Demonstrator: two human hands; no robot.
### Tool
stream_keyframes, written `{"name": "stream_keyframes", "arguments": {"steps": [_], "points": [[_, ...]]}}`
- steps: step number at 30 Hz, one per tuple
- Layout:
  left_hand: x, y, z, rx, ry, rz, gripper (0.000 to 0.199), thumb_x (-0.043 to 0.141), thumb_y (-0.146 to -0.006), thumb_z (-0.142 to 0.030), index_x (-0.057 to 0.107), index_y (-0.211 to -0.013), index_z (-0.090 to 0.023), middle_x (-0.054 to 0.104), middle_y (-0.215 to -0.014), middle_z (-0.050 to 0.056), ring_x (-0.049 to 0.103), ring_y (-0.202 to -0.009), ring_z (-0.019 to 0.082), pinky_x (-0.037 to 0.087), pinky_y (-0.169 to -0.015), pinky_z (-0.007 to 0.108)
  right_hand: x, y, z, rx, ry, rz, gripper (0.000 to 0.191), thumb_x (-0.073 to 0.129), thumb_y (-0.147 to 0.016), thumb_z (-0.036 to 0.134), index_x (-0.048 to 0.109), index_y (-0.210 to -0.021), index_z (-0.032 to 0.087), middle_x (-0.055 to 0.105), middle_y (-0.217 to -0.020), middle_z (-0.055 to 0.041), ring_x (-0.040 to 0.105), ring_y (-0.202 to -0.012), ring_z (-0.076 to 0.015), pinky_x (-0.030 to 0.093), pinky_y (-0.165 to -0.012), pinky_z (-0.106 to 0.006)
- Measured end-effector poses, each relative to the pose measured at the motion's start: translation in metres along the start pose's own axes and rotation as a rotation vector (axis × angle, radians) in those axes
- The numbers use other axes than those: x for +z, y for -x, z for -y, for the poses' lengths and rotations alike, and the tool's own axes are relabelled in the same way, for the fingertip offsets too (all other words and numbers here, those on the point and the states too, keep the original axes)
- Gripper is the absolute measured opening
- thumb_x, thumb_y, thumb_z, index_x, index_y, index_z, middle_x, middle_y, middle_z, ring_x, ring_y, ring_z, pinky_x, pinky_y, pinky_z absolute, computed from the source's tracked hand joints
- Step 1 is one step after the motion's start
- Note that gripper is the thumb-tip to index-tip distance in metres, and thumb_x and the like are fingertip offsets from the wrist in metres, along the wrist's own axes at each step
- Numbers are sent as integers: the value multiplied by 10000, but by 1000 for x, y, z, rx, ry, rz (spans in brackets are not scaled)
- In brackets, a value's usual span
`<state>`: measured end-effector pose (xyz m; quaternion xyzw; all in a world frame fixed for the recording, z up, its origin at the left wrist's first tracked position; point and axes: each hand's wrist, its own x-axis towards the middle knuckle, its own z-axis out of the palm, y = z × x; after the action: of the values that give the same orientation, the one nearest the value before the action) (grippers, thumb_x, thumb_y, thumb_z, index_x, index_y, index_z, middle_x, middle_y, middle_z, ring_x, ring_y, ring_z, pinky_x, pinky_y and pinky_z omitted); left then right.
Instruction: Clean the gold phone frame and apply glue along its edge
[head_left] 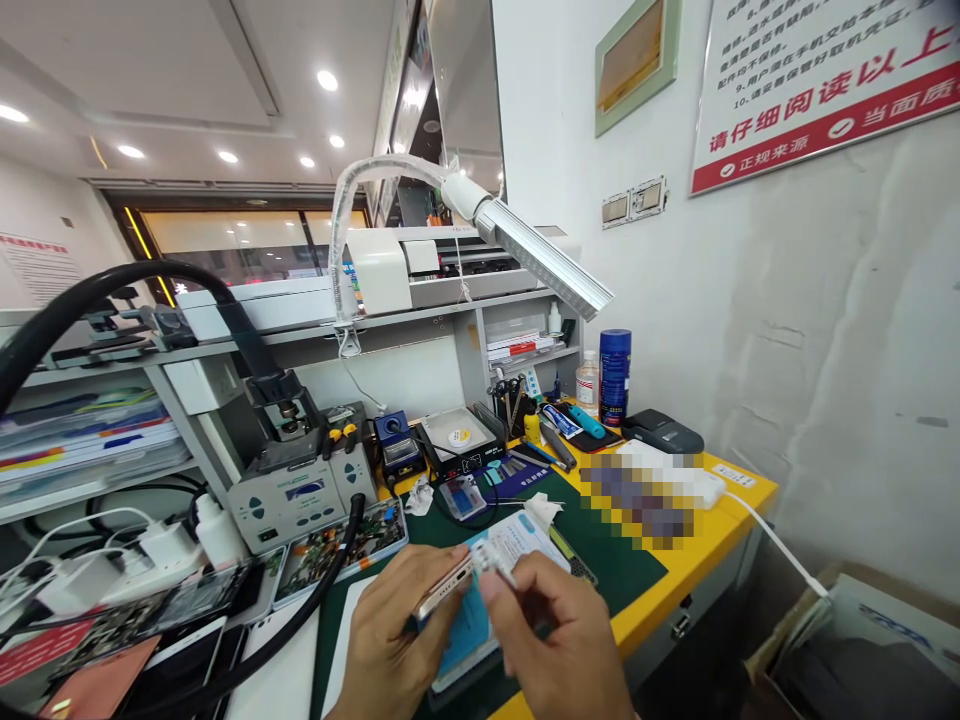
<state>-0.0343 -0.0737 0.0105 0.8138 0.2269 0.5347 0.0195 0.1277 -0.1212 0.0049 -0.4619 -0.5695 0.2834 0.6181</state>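
My left hand (397,625) is wrapped round a pinkish-gold phone (448,585), whose bottom edge with its port and speaker holes faces me. In my right hand (562,640) a small crumpled white piece (489,556), which looks like tissue or a wipe, is pinched between thumb and fingers. It is at the corner of the phone's edge; whether it presses on the phone I cannot tell. Below both hands lies a blue and white printed packet (465,630) on a dark green mat (630,565). Another crumpled white tissue (544,508) rests just beyond.
A grey rework station (304,495) with a black hose (330,580) stands at left, beside a tray of parts (360,540). Phones lie at lower left. A lamp (547,255) hangs overhead. A blue can (615,375) and white power strip (667,470) are at right.
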Motion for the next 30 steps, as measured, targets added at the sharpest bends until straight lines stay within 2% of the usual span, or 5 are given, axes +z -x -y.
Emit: {"name": "stream_keyframes", "arguments": {"steps": [4, 8, 15, 22, 30], "points": [[-1, 2, 6, 31, 1, -1, 261, 613, -989, -401, 753, -1147, -247, 811, -975, 82, 755, -827, 221, 617, -740, 324, 18, 10, 10, 38, -64, 107, 453, 641, -864, 514, 413, -599, 226, 359, -518, 55, 349, -467, -104, 296, -466, -252], [-1, 2, 6, 28, -12, 5, 265, 626, -984, -375, 755, -1174, -243, 812, -977, 80, 761, -831, 223, 613, -751, 318, 25, 10, 12, 26, -7, 88, 410, 654, -847, 417, 398, -593, 222, 357, -516, 62, 341, -485, -104, 304, -500, -252], [0, 2, 3, 32, -14, 7, 214, 660, -944, -170, 743, -1135, -217, 804, -998, 70, 745, -828, 194, 593, -767, 285, 0, -6, -7, 105, -40, 89, 486, 564, -935, 584, 386, -646, 236, 366, -513, 53, 370, -477, -119, 291, -460, -255], [2, 4, 7, 34, -19, 21, 217, 655, -946, -145, 732, -1140, -200, 796, -993, 65, 737, -842, 185, 584, -779, 273, -19, -12, -8, 120, -86, 40, 482, 570, -947, 590, 428, -659, 230, 428, -526, 44, 431, -482, -121, 345, -492, -255], [0, 6, 8, 43, 1, 27, 276, 614, -996, -376, 726, -1193, -219, 786, -985, 74, 734, -856, 206, 596, -749, 304, 16, 3, 6, -20, -67, 213, 391, 640, -868, 412, 418, -613, 216, 375, -525, 58, 350, -471, -91, 266, -448, -226]]}}
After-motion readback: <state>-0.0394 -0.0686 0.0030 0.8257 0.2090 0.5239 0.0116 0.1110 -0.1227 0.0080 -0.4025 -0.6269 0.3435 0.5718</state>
